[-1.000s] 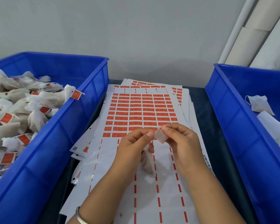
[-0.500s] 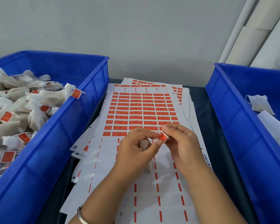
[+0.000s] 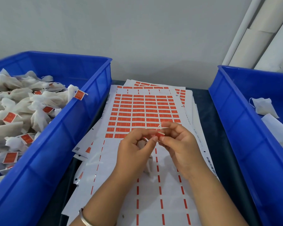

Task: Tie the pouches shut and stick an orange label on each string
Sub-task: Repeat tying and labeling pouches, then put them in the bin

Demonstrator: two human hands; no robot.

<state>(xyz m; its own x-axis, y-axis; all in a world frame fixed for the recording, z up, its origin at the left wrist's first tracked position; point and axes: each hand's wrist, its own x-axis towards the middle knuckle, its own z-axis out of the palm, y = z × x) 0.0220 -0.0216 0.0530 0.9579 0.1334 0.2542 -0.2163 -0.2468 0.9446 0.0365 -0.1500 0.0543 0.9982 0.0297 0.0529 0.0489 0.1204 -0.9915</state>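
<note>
Hands: left (image 3: pixel 136 149) and right (image 3: pixel 178 142) both pinch label (image 3: pixel 158 135) over sheets (image 3: pixel 142 111), pouch (image 3: pixel 149 163) hanging below. Left bin (image 3: pixel 82 115) full of tagged pouches; right bin (image 3: pixel 232 108) holds few.

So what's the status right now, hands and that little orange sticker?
Left hand and right hand both pinching the orange label above the label sheet. Pouch hanging beneath, mostly hidden. Nothing in the way.

We see two bright blue bins (image 3: pixel 82 115), white pouches (image 3: pixel 39 101) with orange labels (image 3: pixel 9 117), white sheets (image 3: pixel 144 110) gridded in orange rectangles, and a silver bangle (image 3: pixel 85 219).
</note>
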